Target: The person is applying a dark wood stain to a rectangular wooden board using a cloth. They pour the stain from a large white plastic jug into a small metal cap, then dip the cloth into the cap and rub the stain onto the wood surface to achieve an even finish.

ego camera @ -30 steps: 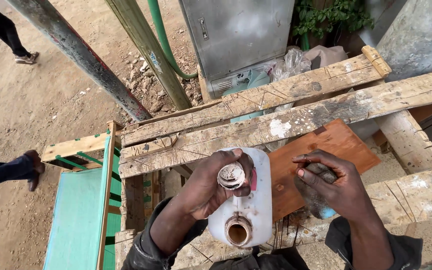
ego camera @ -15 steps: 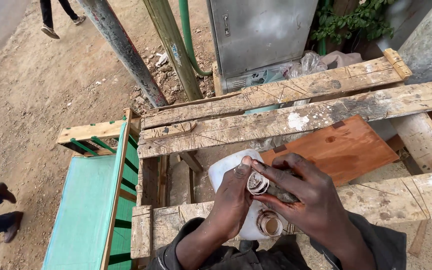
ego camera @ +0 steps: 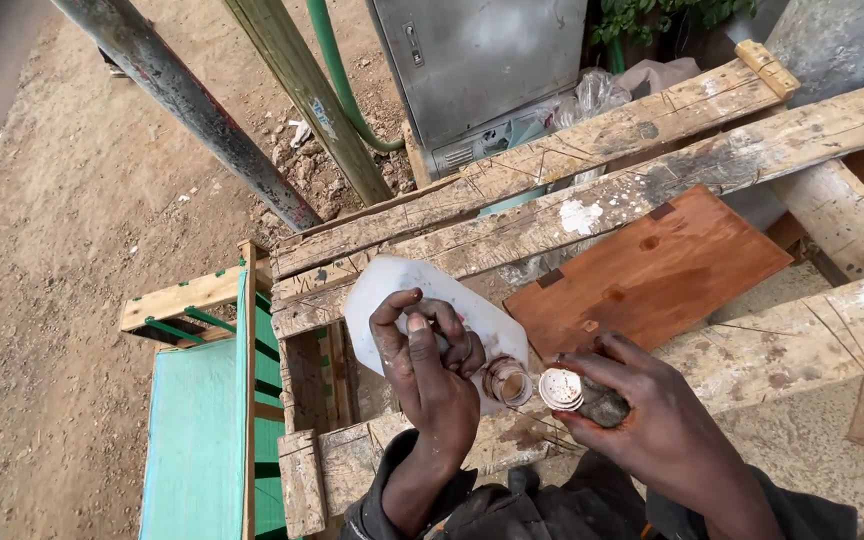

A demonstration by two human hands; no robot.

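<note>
- Cap (ego camera: 560,388) now sits off the white plastic jug (ego camera: 422,300); 0.5 s ago both hands crowded over the spout, and 1 s ago the jug stood more upright.
- Left hand (ego camera: 432,375) has its grip closed around the jug's handle, tilting the jug so its open brown-stained neck (ego camera: 507,381) points right.
- Right hand (ego camera: 642,410) has its grip closed on the cap and a dark lump beneath it, just right of the neck.
- Jug rests on the plank worktop (ego camera: 652,170), near its left end.
- Reddish-brown board (ego camera: 652,270) lies right of the jug.
- Grey metal box (ego camera: 472,60) stands far behind; a teal panel (ego camera: 192,440) sits left.
</note>
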